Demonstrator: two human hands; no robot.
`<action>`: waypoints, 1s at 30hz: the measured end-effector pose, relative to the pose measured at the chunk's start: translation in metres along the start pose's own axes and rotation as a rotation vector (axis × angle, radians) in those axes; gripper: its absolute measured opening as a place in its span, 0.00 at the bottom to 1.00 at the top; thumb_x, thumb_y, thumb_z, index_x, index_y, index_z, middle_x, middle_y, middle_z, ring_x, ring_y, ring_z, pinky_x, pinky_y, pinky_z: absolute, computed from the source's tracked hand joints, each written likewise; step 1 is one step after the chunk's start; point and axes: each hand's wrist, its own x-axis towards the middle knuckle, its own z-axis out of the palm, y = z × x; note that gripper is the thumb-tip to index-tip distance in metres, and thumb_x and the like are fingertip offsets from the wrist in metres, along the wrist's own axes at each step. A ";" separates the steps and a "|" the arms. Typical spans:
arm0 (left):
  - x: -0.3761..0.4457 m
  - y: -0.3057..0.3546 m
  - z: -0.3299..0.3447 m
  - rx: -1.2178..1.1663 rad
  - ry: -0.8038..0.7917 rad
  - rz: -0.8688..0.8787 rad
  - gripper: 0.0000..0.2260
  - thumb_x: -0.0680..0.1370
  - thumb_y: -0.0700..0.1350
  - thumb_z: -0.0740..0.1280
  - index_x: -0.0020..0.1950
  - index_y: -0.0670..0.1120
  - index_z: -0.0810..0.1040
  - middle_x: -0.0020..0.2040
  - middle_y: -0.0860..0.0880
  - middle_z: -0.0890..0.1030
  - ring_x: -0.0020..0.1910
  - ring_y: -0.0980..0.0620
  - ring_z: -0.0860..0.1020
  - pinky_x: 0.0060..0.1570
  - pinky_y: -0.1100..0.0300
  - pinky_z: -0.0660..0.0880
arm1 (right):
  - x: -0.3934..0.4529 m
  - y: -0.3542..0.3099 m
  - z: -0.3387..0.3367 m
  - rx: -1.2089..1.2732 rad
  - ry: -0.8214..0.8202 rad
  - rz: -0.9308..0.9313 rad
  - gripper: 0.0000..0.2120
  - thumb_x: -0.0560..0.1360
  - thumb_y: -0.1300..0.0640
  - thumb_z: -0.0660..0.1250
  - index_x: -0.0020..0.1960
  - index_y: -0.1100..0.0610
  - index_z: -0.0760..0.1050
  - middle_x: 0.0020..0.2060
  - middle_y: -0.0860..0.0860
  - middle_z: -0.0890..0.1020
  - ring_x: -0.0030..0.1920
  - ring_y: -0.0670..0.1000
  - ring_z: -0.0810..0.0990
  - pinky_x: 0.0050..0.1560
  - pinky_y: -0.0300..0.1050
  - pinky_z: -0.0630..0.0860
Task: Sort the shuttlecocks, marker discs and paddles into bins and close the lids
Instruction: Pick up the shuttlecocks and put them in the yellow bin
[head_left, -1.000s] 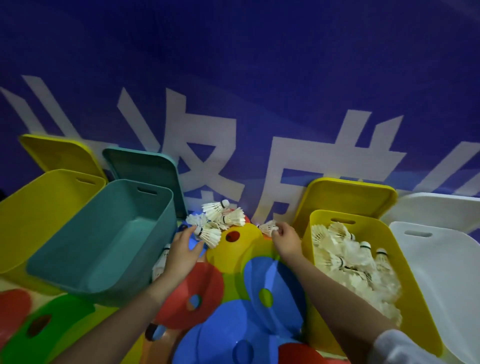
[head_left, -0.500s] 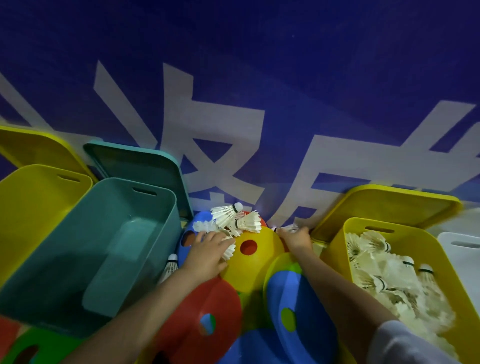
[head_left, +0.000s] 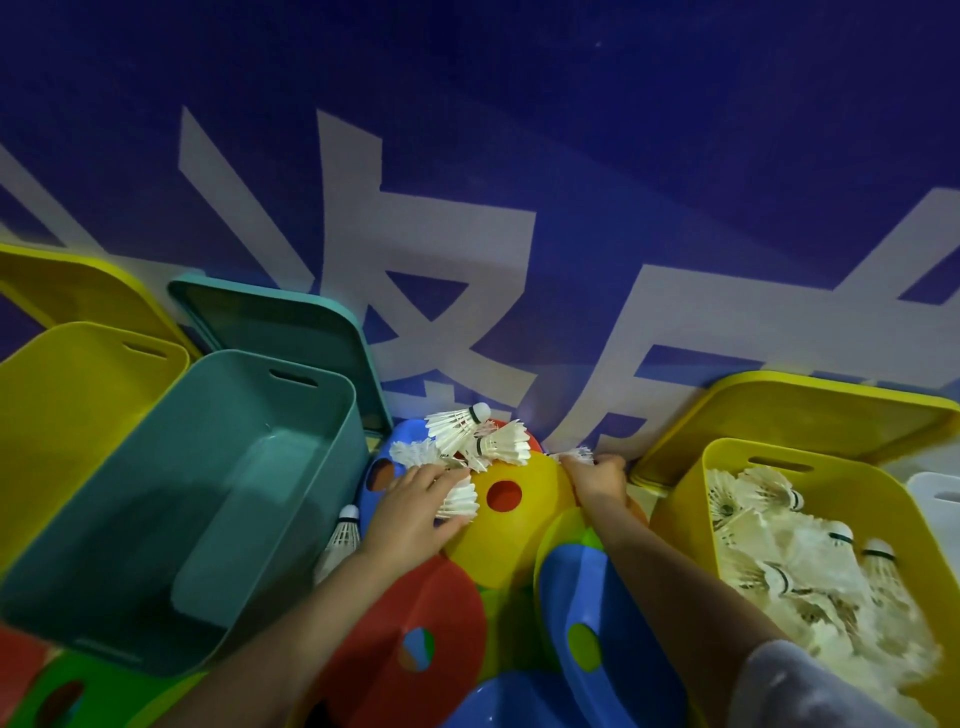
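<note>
Nearest, along the bottom edge of the frame, marker discs overlap in a heap: a red disc (head_left: 395, 618) at lower centre, a blue disc (head_left: 613, 603) to its right, and a yellow disc (head_left: 511, 525) above them in mid-frame. Both forearms reach up from the bottom edge over this heap. The left hand (head_left: 410, 512) lies on the yellow disc's left edge, its fingers curled over a shuttlecock (head_left: 460, 499). The right hand (head_left: 597, 480) sits at the disc's upper right, fingers pinched on another shuttlecock (head_left: 576, 456) whose feathers poke out past the knuckles. One loose shuttlecock (head_left: 345, 535) stands between the discs and the teal bin (head_left: 291, 415) at left centre. At the right edge, a yellow bin (head_left: 727, 457) holds a mound of white shuttlecocks. Farther up, a small cluster of shuttlecocks (head_left: 478, 436) rests just above the yellow disc. At the far left stands a second yellow bin (head_left: 78, 395). Behind the bins, a teal lid (head_left: 280, 332) and a yellow lid (head_left: 800, 415) lean against a blue wall (head_left: 519, 130) with large white characters.
</note>
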 end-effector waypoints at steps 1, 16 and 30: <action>-0.002 0.003 0.000 -0.051 0.005 -0.031 0.28 0.71 0.65 0.57 0.69 0.55 0.71 0.58 0.55 0.76 0.57 0.52 0.75 0.57 0.54 0.68 | -0.001 0.001 0.001 0.014 0.003 -0.006 0.34 0.70 0.46 0.73 0.67 0.58 0.62 0.59 0.57 0.75 0.60 0.60 0.74 0.62 0.54 0.69; 0.012 0.052 -0.022 -0.652 0.239 -0.388 0.24 0.74 0.50 0.72 0.68 0.50 0.71 0.64 0.52 0.76 0.63 0.55 0.73 0.62 0.58 0.71 | -0.048 -0.014 -0.052 0.108 0.186 -0.419 0.19 0.75 0.52 0.67 0.64 0.57 0.72 0.58 0.56 0.75 0.57 0.56 0.74 0.57 0.47 0.71; -0.023 0.216 -0.033 -0.915 0.129 -0.181 0.18 0.77 0.46 0.69 0.66 0.54 0.71 0.56 0.63 0.75 0.54 0.74 0.71 0.47 0.80 0.67 | -0.124 0.051 -0.245 0.231 0.172 -0.701 0.14 0.76 0.51 0.68 0.61 0.51 0.75 0.53 0.50 0.81 0.54 0.49 0.78 0.52 0.43 0.73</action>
